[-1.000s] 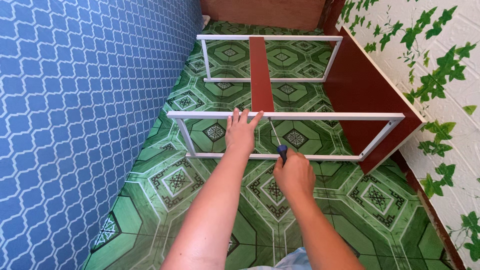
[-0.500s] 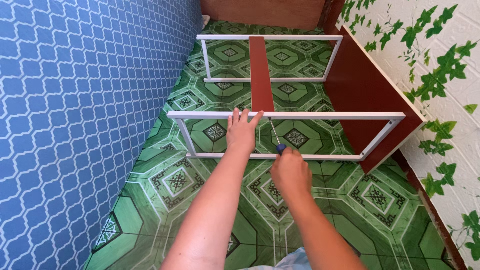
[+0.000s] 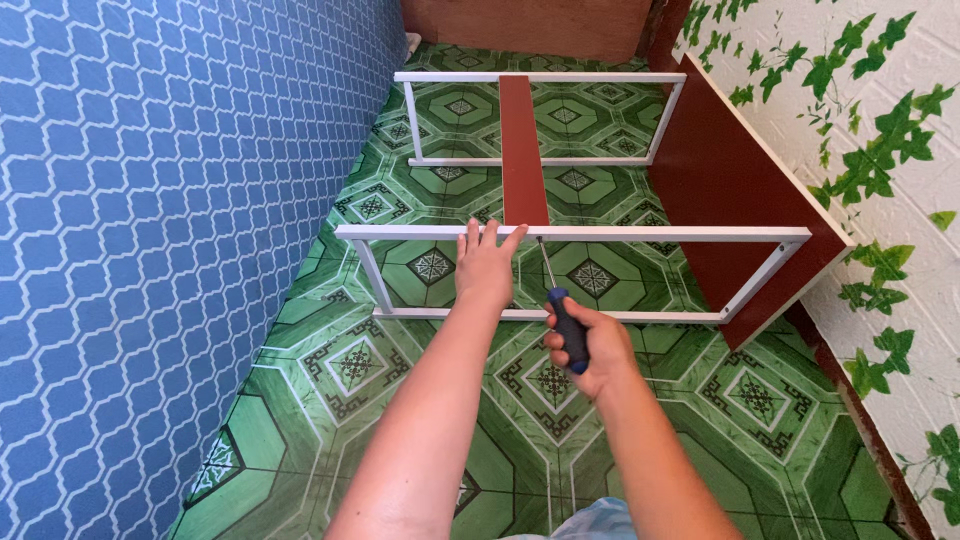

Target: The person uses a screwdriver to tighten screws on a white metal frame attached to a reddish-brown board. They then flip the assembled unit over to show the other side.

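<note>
A white metal frame (image 3: 660, 234) lies on the floor, joined to a reddish-brown board (image 3: 735, 190) on its right side. A narrow reddish-brown slat (image 3: 523, 140) runs from the near rail to the far rail. My left hand (image 3: 485, 268) rests flat on the near rail where the slat meets it, fingers spread. My right hand (image 3: 585, 345) grips a screwdriver (image 3: 562, 315) with a dark blue and black handle. Its shaft points up at the near rail, just right of the slat's end.
Green patterned floor tiles (image 3: 420, 400) cover the ground. A blue patterned surface (image 3: 150, 220) fills the left side. A white wall with green leaf decoration (image 3: 880, 140) stands on the right. A brown wooden panel (image 3: 530, 25) closes the far end.
My right hand has shifted slightly on the screwdriver handle, which shows more now. My left hand stays on the near rail.
</note>
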